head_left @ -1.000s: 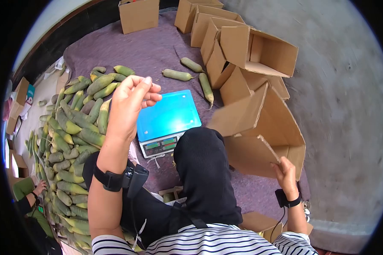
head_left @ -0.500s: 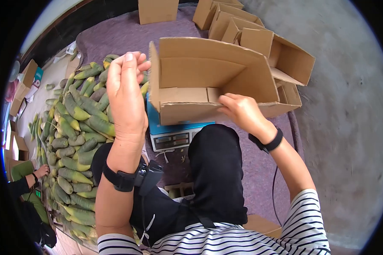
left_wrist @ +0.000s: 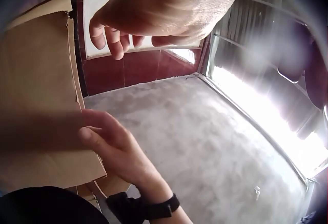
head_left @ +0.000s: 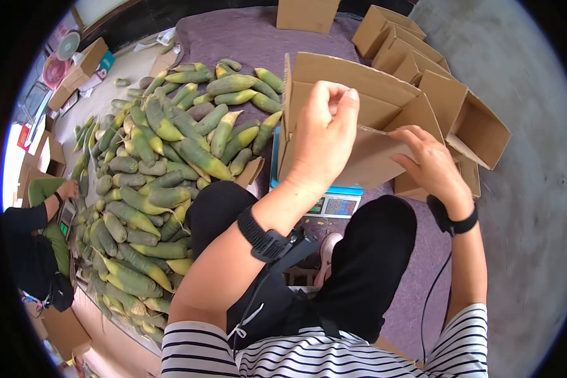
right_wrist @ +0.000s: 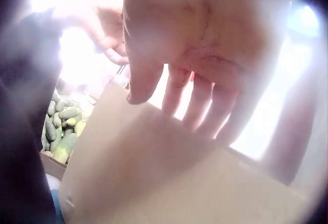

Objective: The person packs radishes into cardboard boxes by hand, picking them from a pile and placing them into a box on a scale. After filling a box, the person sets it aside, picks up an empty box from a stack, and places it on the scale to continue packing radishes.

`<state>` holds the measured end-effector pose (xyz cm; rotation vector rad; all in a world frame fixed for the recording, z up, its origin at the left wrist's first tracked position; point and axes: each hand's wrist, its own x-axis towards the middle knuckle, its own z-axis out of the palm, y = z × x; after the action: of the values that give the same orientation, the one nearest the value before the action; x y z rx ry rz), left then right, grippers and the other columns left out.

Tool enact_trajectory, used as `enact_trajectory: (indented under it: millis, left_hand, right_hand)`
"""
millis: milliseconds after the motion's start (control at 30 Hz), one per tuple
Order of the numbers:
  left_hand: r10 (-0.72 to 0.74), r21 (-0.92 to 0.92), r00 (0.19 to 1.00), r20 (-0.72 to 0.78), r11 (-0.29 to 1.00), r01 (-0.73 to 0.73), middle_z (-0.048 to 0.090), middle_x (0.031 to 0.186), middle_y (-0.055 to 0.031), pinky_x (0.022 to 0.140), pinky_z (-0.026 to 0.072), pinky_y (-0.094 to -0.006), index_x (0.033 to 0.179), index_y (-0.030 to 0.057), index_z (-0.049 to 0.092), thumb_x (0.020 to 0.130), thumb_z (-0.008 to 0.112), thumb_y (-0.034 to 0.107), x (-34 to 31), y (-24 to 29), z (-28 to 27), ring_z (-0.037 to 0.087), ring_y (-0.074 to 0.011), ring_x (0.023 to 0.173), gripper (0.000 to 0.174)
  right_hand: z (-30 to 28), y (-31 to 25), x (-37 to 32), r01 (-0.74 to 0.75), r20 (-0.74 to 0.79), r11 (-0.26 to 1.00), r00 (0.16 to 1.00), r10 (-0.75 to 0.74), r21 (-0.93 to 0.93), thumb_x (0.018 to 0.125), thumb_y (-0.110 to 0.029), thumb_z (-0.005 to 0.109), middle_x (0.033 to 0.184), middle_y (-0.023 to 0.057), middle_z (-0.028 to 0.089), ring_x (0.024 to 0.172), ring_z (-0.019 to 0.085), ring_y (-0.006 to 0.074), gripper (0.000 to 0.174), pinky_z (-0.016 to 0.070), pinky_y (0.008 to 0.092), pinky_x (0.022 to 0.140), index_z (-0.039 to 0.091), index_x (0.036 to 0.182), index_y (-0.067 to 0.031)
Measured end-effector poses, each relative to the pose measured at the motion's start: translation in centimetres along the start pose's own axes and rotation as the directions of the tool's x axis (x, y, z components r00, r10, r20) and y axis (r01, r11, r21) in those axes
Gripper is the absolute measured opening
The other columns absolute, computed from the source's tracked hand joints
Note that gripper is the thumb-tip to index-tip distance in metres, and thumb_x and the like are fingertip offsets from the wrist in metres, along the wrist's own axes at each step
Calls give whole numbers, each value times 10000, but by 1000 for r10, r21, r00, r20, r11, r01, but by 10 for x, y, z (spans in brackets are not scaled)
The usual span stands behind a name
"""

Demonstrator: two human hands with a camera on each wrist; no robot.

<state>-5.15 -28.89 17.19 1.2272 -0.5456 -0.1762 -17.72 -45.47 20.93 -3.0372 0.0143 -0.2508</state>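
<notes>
Fingers (head_left: 412, 134) of the right hand (head_left: 436, 169) curl over the near edge of the box (head_left: 375, 159), thumb outside, gripping it. The left hand (head_left: 324, 135), loosely bent, holds nothing near its left end. The box is over the scale (head_left: 340, 206), beside radishes (head_left: 160, 120).

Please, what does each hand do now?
Left hand: open, fingers loosely curled, holding nothing.
Right hand: holding an open-topped brown cardboard box by its edge.
</notes>
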Motion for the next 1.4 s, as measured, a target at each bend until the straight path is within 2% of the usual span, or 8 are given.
enact_trajectory:
  millis: [433, 633, 700, 833, 1033, 1133, 1300, 1400]
  left_hand:
    - [-45, -201, 996, -77, 979, 29, 603, 922, -42, 775, 446, -263, 960, 25, 555, 920, 558, 211, 8, 26, -20, 579, -115, 846, 191]
    - [-41, -232, 972, -232, 973, -14, 576, 1177, -200, 982, 415, -428, 1106, -63, 548, 944, 475, 187, -9, 83, -166, 524, -311, 1144, 306]
    - [-44, 159, 921, -388, 981, 114, 617, 1114, -122, 892, 450, -332, 1088, 2, 572, 936, 520, 246, -19, 59, -222, 586, -218, 1036, 292]
    - [-259, 705, 900, -350, 561, 435, 613, 841, -4, 667, 428, -235, 971, 63, 591, 862, 616, 324, -57, -36, -336, 532, -72, 739, 284]
    - [-623, 493, 653, -431, 443, 749, 638, 835, -66, 639, 468, -252, 908, -15, 622, 796, 653, 229, -83, -184, -341, 563, -129, 699, 270]
    - [-469, 505, 724, -506, 519, 689, 480, 629, -3, 421, 338, -243, 778, 55, 524, 837, 664, 264, -76, -277, -358, 436, -93, 514, 259]
    - [-496, 390, 613, -614, 484, 783, 470, 601, -12, 404, 328, -264, 757, 38, 547, 760, 713, 462, -27, -284, -334, 411, -112, 477, 456]
    - [-535, 109, 410, -739, 505, 856, 601, 721, -105, 366, 340, -313, 814, -58, 598, 698, 797, 370, -10, -293, -333, 503, -179, 466, 486]
  right_hand:
    - [17, -12, 17, -98, 18, 995, 995, 98, -20, 818, -217, 638, 1082, 154, 584, 1003, 567, 322, 410, 465, 412, 827, 527, 1168, -34]
    - [69, 22, 3, -155, 68, 987, 986, 152, 45, 816, -207, 639, 1005, 162, 612, 945, 589, 342, 428, 470, 414, 820, 505, 1183, -33]
    - [66, 18, 5, -85, -36, 994, 995, 88, 75, 812, -161, 639, 959, 158, 622, 907, 599, 335, 399, 473, 407, 801, 508, 1166, -33]
    - [64, 18, 9, -89, -44, 993, 995, 93, 83, 795, -131, 648, 958, 154, 621, 895, 602, 320, 389, 475, 401, 782, 517, 1147, -31]
    - [64, 15, 10, -103, -11, 992, 995, 104, 70, 758, -121, 676, 919, 145, 612, 873, 600, 308, 395, 474, 394, 775, 533, 1115, -29]
    - [64, 13, 11, -118, -16, 990, 993, 120, 72, 741, -111, 686, 909, 141, 606, 863, 595, 308, 403, 472, 395, 776, 534, 1104, -26]
    - [60, 9, 17, -169, 37, 984, 985, 168, 54, 738, -112, 685, 924, 137, 603, 876, 590, 309, 406, 466, 398, 781, 538, 1108, -32]
    - [60, 7, 22, -198, 57, 980, 979, 196, 34, 729, -114, 693, 943, 128, 603, 892, 587, 305, 414, 461, 397, 788, 545, 1108, -35]
